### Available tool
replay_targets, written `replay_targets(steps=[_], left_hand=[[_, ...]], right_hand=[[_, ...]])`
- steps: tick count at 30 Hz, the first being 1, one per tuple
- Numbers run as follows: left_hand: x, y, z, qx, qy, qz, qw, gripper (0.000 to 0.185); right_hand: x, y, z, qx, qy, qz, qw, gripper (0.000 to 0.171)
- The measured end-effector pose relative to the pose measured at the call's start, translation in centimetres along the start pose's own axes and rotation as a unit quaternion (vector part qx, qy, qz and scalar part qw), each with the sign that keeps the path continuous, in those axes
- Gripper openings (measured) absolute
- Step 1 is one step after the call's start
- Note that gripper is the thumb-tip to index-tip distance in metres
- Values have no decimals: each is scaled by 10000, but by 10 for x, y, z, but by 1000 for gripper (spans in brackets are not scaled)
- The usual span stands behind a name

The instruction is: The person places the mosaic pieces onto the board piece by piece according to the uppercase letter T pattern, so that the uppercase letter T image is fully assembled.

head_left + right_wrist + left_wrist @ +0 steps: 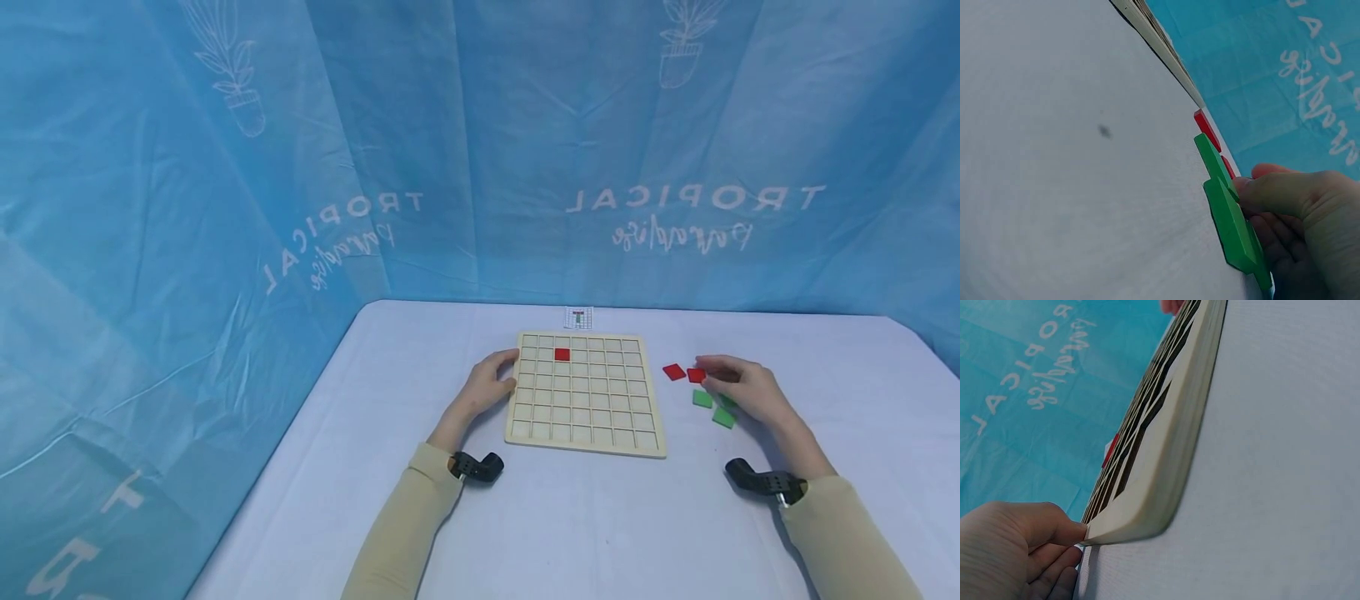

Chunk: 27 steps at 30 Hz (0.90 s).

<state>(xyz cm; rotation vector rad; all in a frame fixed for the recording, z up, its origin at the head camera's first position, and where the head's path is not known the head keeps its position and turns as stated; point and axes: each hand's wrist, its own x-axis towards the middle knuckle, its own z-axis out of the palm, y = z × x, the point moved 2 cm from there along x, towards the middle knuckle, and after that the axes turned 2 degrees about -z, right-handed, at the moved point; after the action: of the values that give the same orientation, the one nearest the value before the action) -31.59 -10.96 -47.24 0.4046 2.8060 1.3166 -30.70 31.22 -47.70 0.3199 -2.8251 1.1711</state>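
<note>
A pale wooden board (585, 450) with a grid of square recesses lies on the table, one red square tile (562, 355) in its upper rows. My left hand (489, 385) rests at the board's left side, its thumb and fingers touching that edge. Right of the board, my right hand (746, 390) pinches a red square tile (696, 376) between thumb and index finger, low over the table. Another red tile (674, 372) lies just left of it. Green tiles (1232, 225) lie under and beside the right hand, one partly hidden by it.
A small printed card (578, 317) with a coloured grid pattern lies behind the board. White cloth covers the table (585, 525). Blue curtains (525, 150) with printed lettering hang behind and to the left. Each wrist wears a black camera mount (480, 468).
</note>
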Motion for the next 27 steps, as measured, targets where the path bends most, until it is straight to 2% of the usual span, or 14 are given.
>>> replay_targets(steps=[8, 14, 17, 20, 24, 25, 27], left_hand=[[0, 0, 0, -7, 24, -15, 10000, 53], [0, 1, 0, 27, 27, -4, 10000, 53], [0, 1, -1, 23, 30, 16, 10000, 54], [0, 1, -1, 23, 41, 43, 10000, 54], [0, 0, 0, 12, 54, 5, 10000, 54], [0, 0, 0, -1, 55, -28, 10000, 54], [1, 0, 1, -32, 62, -97, 9999, 54]], right_hand=[[3, -1, -2, -123, 175, 146, 9997, 43], [7, -25, -14, 191, 433, 382, 9981, 51], [17, -35, -15, 369, 524, 421, 9971, 55], [39, -26, -4, 469, 604, 271, 9967, 56], [73, -7, 23, 431, 754, -178, 9961, 56], [79, -7, 29, 449, 801, -293, 9953, 56], [79, -32, 36, 723, 645, -418, 9944, 52]])
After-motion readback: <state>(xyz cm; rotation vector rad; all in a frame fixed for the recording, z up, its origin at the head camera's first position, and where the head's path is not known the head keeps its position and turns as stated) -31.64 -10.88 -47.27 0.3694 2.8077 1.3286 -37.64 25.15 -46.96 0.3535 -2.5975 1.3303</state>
